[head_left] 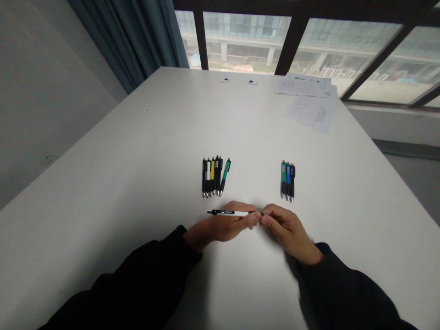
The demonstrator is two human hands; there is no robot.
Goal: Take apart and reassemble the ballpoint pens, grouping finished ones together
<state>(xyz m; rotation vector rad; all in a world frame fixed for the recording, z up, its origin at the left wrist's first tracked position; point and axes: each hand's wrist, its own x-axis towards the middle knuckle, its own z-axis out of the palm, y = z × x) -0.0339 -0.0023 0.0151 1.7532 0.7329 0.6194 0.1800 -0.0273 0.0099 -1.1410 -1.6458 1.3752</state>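
Note:
A white pen (pixel 237 213) with a black clip lies level across my left hand (pixel 237 222), its clicker end pointing left. My left hand is closed on it, thumb pressed near the tip end. My right hand (pixel 283 227) pinches the pen's tip, whose details are mostly hidden by the fingers. Just beyond my left hand, a row of several pens (pixel 213 176) in black, white and yellow lies on the white table (pixel 154 156), with a green pen (pixel 225 176) slanted at its right end. Past my right hand lie three pens (pixel 288 180), green, blue and black, side by side.
Printed papers (pixel 311 103) overlap at the table's far right corner. Two small round fittings (pixel 253 82) sit near the far edge. A dark-framed window (pixel 247 41) stands behind the table, with a blue curtain (pixel 134 41) at the left.

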